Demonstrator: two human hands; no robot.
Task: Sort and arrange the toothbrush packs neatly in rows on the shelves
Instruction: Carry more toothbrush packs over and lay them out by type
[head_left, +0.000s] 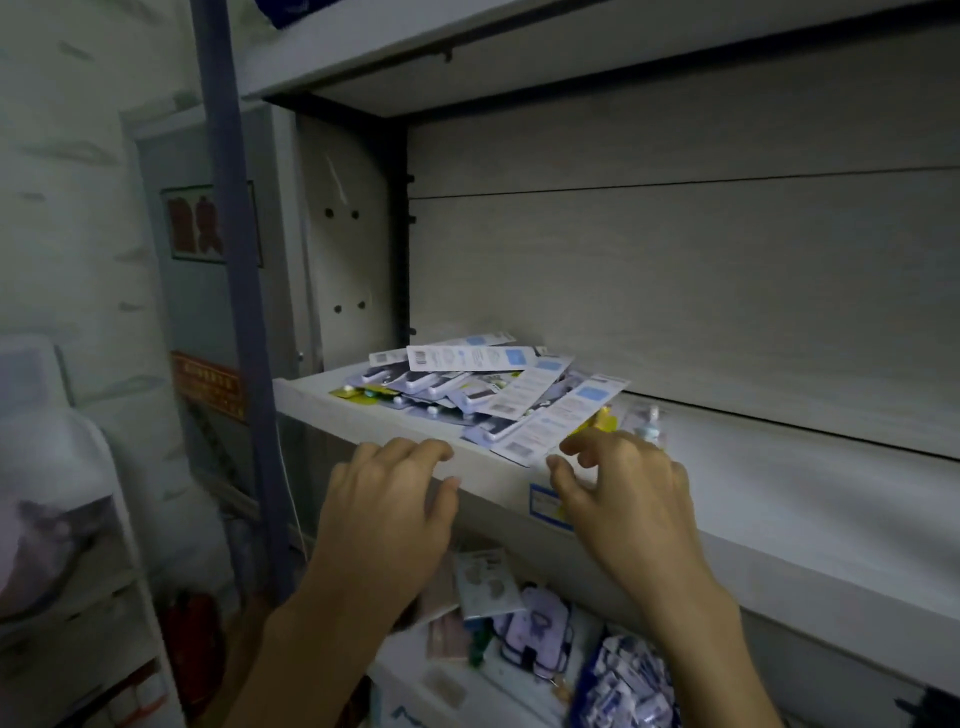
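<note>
At lower centre of the frame, the left hand (387, 501) is hovering loosely curled, holding nothing, at the shelf (779, 499) edge; above it the toothbrush packs (478, 395) are lying jumbled, unsorted. Just right, the right hand (621, 491) is seemingly beginning to pinch the nearest pack (558, 418) overhanging the edge.

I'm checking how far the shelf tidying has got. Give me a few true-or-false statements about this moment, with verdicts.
1. The toothbrush packs stand in neat rows. False: they lie in a loose, overlapping pile.
2. The pile sits at the left end of the shelf. True.
3. The left hand holds a pack. False: it holds nothing, its fingers at the shelf's front edge.
4. The right hand reaches toward the nearest pack's corner. True.
5. The shelf to the right of the pile is packed full. False: it is mostly bare.
</note>
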